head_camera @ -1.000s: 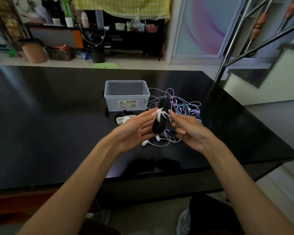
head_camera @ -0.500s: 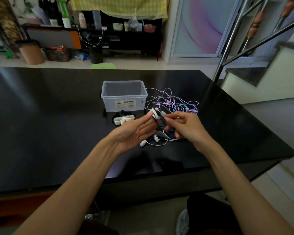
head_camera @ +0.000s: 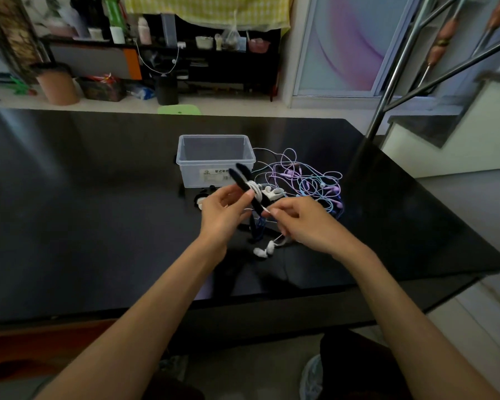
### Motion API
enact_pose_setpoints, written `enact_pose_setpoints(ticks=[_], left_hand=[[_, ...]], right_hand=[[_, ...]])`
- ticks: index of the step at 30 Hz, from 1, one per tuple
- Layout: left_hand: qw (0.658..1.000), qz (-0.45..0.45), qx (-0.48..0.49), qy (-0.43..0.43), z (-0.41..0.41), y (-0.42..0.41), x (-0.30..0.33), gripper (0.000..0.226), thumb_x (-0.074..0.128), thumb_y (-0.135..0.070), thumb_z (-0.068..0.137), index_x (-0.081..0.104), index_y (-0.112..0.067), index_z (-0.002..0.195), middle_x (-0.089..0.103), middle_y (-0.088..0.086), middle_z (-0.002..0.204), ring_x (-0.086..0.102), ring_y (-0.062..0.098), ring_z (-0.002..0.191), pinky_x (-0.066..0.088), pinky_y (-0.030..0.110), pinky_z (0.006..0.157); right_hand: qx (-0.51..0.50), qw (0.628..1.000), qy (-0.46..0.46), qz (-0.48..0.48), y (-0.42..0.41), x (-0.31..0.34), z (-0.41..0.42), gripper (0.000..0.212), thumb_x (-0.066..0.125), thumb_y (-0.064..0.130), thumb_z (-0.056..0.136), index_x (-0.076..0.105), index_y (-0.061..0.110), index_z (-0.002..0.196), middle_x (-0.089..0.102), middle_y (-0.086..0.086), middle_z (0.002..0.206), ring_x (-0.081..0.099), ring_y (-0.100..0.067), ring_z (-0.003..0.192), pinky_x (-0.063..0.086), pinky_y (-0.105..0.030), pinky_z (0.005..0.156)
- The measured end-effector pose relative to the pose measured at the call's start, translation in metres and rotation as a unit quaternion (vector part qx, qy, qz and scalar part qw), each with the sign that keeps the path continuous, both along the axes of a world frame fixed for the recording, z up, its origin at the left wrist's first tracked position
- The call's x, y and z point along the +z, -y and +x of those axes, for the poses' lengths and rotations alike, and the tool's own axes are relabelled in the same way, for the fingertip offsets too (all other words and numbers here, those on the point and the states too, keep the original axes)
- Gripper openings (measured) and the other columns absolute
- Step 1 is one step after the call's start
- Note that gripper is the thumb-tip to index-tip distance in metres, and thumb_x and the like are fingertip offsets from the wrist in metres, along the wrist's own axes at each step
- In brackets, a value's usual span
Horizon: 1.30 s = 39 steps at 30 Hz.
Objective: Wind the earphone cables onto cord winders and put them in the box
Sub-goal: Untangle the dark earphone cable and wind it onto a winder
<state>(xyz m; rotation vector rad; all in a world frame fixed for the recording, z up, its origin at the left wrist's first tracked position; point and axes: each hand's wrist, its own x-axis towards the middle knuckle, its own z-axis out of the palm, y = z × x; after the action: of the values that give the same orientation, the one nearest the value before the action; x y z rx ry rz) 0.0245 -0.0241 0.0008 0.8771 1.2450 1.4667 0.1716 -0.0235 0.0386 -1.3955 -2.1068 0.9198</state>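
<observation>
My left hand (head_camera: pixel 224 210) pinches a long black cord winder (head_camera: pixel 244 180) held above the table, tilted up to the left. White earphone cable (head_camera: pixel 256 189) is wrapped a few turns around its middle. My right hand (head_camera: pixel 303 223) pinches the same white cable just right of the winder. The two white earbuds (head_camera: pixel 264 249) hang low, near the tabletop. A clear plastic box (head_camera: pixel 214 158) stands open just behind the hands; it looks empty.
A tangle of purple and pale blue earphone cables (head_camera: pixel 309 180) lies right of the box. A white winder (head_camera: pixel 272 192) and another one (head_camera: pixel 201 202), partly hidden by my left hand, lie in front of the box. The black table (head_camera: pixel 98 212) ends close on the right.
The black winder has turned from nearly upright to a slant up-left, and more white cable sits around its middle. My right hand has dropped lower and to the right with the cable.
</observation>
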Motion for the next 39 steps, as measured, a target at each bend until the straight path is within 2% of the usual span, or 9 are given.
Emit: enact_pose_setpoints(ticks=[3, 6, 12, 14, 18, 23, 28, 33, 39], left_hand=[[0.995, -0.002, -0.064, -0.078, 0.001, 0.002, 0.006, 0.021, 0.060, -0.009, 0.090, 0.061, -0.010, 0.111, 0.067, 0.000, 0.093, 0.064, 0.015, 0.090, 0.054, 0.024, 0.078], [0.983, -0.060, -0.150, -0.089, -0.003, 0.002, 0.014, 0.028, 0.058, -0.010, 0.092, 0.058, -0.014, 0.119, 0.066, 0.004, 0.097, 0.061, 0.013, 0.089, 0.051, 0.030, 0.087], [0.909, -0.120, -0.354, -0.183, -0.012, 0.009, 0.013, 0.033, 0.057, -0.014, 0.093, 0.058, -0.018, 0.126, 0.062, 0.013, 0.125, 0.058, 0.023, 0.114, 0.049, 0.030, 0.095], [0.889, -0.127, -0.396, -0.193, -0.012, 0.009, 0.013, 0.029, 0.055, -0.014, 0.093, 0.061, -0.021, 0.121, 0.065, 0.010, 0.118, 0.058, 0.020, 0.104, 0.049, 0.027, 0.092], [0.853, -0.145, -0.465, -0.187, -0.013, 0.009, 0.006, 0.030, 0.053, -0.011, 0.095, 0.062, -0.012, 0.123, 0.059, 0.014, 0.114, 0.051, 0.022, 0.103, 0.042, 0.040, 0.103], [0.826, -0.130, -0.534, -0.129, -0.019, 0.015, 0.017, 0.030, 0.048, -0.008, 0.095, 0.060, -0.011, 0.123, 0.063, 0.008, 0.118, 0.060, 0.014, 0.104, 0.050, 0.026, 0.093], [0.874, -0.075, -0.479, -0.007, -0.019, 0.016, 0.022, 0.036, 0.052, -0.015, 0.086, 0.060, -0.012, 0.121, 0.065, 0.008, 0.119, 0.061, 0.016, 0.109, 0.052, 0.026, 0.091], [0.946, -0.084, -0.288, 0.121, -0.007, 0.001, 0.014, 0.029, 0.048, -0.006, 0.093, 0.058, -0.002, 0.120, 0.067, 0.010, 0.111, 0.066, 0.015, 0.098, 0.054, 0.021, 0.084], [0.964, -0.117, -0.188, 0.148, 0.002, -0.001, 0.003, 0.028, 0.043, 0.000, 0.096, 0.056, 0.004, 0.121, 0.070, 0.005, 0.091, 0.068, 0.008, 0.077, 0.054, 0.017, 0.074]], right_hand=[[0.032, 0.997, 0.041, 0.055, -0.001, 0.005, 0.009, 0.020, 0.058, 0.023, 0.092, 0.072, 0.015, 0.104, 0.070, 0.008, 0.082, 0.063, 0.003, 0.075, 0.049, -0.018, 0.073], [0.043, 0.996, 0.031, 0.069, -0.002, 0.012, 0.023, 0.015, 0.061, 0.024, 0.090, 0.073, 0.018, 0.098, 0.064, 0.018, 0.072, 0.058, 0.014, 0.064, 0.043, -0.007, 0.063], [0.002, 0.983, 0.118, 0.144, -0.005, 0.016, 0.040, 0.019, 0.079, 0.048, 0.064, 0.069, 0.032, 0.067, 0.057, 0.019, 0.050, 0.053, 0.006, 0.055, 0.043, -0.019, 0.057], [0.034, 0.990, 0.096, 0.102, -0.004, 0.018, 0.042, 0.016, 0.081, 0.039, 0.066, 0.070, 0.028, 0.068, 0.056, 0.017, 0.049, 0.050, 0.007, 0.051, 0.035, -0.010, 0.052], [0.095, 0.994, 0.052, 0.005, -0.007, 0.013, 0.050, 0.017, 0.078, 0.039, 0.067, 0.075, 0.023, 0.072, 0.046, -0.015, 0.059, 0.036, -0.015, 0.054, 0.028, -0.027, 0.054], [0.090, 0.990, -0.022, -0.106, -0.013, 0.009, 0.064, 0.019, 0.072, 0.038, 0.072, 0.076, 0.020, 0.077, 0.063, -0.010, 0.065, 0.052, -0.008, 0.061, 0.039, -0.018, 0.061], [0.093, 0.980, -0.048, -0.169, -0.011, -0.001, 0.060, 0.029, 0.059, 0.037, 0.082, 0.069, 0.010, 0.078, 0.044, 0.000, 0.058, 0.034, -0.005, 0.050, 0.027, -0.014, 0.048], [-0.034, 0.996, -0.075, -0.036, -0.016, -0.011, 0.032, 0.031, 0.051, 0.031, 0.095, 0.059, 0.017, 0.068, 0.057, 0.010, 0.050, 0.047, -0.005, 0.050, 0.037, -0.018, 0.051], [-0.031, 0.997, 0.051, 0.041, -0.012, -0.024, 0.017, 0.032, 0.043, 0.027, 0.099, 0.048, 0.019, 0.068, 0.049, 0.008, 0.056, 0.044, -0.006, 0.050, 0.034, -0.017, 0.050]])
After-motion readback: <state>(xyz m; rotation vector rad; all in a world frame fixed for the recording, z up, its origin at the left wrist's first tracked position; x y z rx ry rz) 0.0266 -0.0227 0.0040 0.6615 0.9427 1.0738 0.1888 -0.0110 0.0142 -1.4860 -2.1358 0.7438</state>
